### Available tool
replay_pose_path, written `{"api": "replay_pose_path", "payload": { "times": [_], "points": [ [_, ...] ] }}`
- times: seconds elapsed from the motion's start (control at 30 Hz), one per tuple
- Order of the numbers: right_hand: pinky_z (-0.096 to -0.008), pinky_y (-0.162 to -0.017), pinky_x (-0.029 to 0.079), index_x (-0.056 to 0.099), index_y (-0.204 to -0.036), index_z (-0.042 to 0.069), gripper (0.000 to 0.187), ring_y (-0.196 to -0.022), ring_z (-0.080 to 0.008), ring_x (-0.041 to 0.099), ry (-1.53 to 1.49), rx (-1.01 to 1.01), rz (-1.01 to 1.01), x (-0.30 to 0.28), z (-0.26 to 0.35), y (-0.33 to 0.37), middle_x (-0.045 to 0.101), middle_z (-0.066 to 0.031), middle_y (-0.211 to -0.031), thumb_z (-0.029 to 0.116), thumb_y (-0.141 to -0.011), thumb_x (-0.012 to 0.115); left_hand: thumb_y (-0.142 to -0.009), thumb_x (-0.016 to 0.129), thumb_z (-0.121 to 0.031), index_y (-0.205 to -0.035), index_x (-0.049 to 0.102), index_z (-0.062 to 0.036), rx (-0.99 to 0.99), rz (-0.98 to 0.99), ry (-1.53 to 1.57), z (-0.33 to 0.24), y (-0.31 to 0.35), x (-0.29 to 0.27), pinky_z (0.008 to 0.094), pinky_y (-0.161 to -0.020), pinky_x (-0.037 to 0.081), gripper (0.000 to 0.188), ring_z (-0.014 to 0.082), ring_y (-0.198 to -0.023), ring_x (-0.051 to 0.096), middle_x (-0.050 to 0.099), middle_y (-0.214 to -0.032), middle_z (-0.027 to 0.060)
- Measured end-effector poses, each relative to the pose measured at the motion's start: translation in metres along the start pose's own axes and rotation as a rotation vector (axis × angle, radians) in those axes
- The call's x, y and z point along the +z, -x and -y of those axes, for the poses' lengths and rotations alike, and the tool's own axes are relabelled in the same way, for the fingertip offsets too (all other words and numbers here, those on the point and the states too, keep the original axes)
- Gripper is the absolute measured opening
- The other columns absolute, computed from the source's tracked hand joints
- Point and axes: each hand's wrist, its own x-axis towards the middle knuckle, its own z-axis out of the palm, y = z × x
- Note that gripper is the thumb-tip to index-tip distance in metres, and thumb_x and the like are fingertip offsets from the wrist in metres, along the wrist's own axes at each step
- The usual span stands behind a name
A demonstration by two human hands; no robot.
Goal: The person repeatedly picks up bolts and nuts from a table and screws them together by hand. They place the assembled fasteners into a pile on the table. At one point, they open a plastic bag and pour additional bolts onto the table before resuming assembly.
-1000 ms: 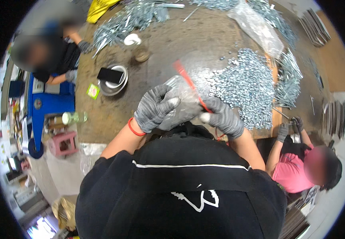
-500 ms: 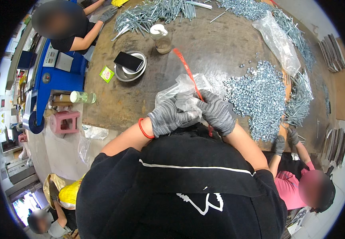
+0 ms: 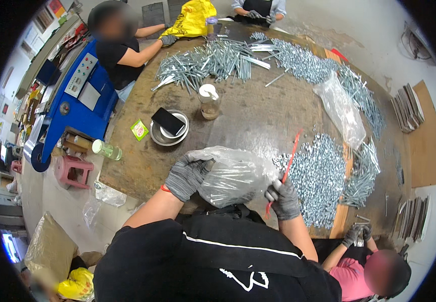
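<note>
A clear plastic bag (image 3: 233,182) with long silvery bolts or rods inside lies between my hands at the table's near edge. My left hand (image 3: 188,177), in a grey knit glove, is closed on the bag's left end. My right hand (image 3: 282,199), gloved alike, is closed on a thin red strip (image 3: 294,153) that sticks up past the fingers. The bag's right end reaches those same fingers; whether they also pinch it is hard to see. Just right of this hand spreads a heap of small shiny nuts (image 3: 321,181).
Loose rods (image 3: 208,63) lie along the far side, and another clear bag (image 3: 341,108) at the right. A steel bowl (image 3: 163,137) with a black phone (image 3: 168,121) stands left of a lidded jar (image 3: 209,103). Co-workers sit around the table (image 3: 248,118).
My hands have moved apart, the right one going right with the red strip. The bag now lies stretched between them, its rods showing. The view has tilted, showing more of the far side.
</note>
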Motion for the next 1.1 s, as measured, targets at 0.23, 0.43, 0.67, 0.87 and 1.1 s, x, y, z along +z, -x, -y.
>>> {"api": "replay_pose_path", "payload": {
  "times": [0.23,0.43,0.67,0.87,1.1],
  "points": [
    [-0.0232,-0.042,0.033,0.053,-0.1,0.007,0.022,-0.043,-0.0065,0.037,-0.294,0.131,0.054,-0.03,-0.009,0.01,0.049,0.003,-0.067,0.013,-0.081,0.064,-0.087,0.048,-0.02,-0.096,0.062,-0.0046,-0.152,-0.203,-0.05,-0.004,-0.017,-0.006,0.0369,-0.088,0.049,0.023,0.0263,-0.094,0.061,0.064,-0.097,0.0138],
    [-0.0228,-0.043,0.038,0.054,-0.099,0.004,0.033,-0.047,-0.007,0.041,0.025,0.203,0.275,-0.032,0.02,0.011,0.054,-0.003,-0.072,0.026,-0.078,0.068,-0.089,0.049,-0.02,-0.091,0.061,-0.0075,-0.031,-0.113,-0.296,-0.002,-0.025,-0.043,0.0344,-0.08,0.05,0.017,0.022,-0.083,0.06,0.064,-0.089,0.0072],
    [-0.0397,-0.08,0.046,0.061,-0.104,0.003,0.047,-0.091,-0.0303,0.059,1.623,0.067,0.161,0.009,0.016,0.014,0.061,-0.017,-0.09,0.038,-0.074,0.071,-0.089,0.05,-0.016,-0.099,0.059,-0.0073,0.051,-0.022,-0.327,0.009,-0.021,-0.01,0.0355,-0.083,0.049,0.016,0.0216,-0.091,0.059,0.062,-0.098,0.0085],
    [-0.0245,-0.04,0.034,0.057,-0.105,0.001,0.039,-0.037,-0.0093,0.036,-0.151,0.252,0.062,-0.055,0.012,0.007,0.06,-0.0042,-0.072,0.036,-0.088,0.057,-0.082,0.06,-0.012,-0.088,0.062,-0.0044,0.144,-0.073,-1.2,-0.021,-0.034,-0.06,0.0311,-0.075,0.051,0.01,0.0167,-0.08,0.06,0.063,-0.085,0.007],
    [-0.0243,-0.032,0.039,0.05,-0.112,0.0,0.05,-0.046,-0.0149,0.052,-0.436,0.294,-0.022,-0.046,-0.019,0.004,0.061,-0.011,-0.083,0.039,-0.084,0.061,-0.07,0.061,0.0,-0.084,0.057,-0.0042,1.027,-0.273,-1.904,0.012,-0.02,-0.043,0.0293,-0.069,0.046,0.016,0.0193,-0.07,0.053,0.055,-0.076,0.0061]
  ]
}}
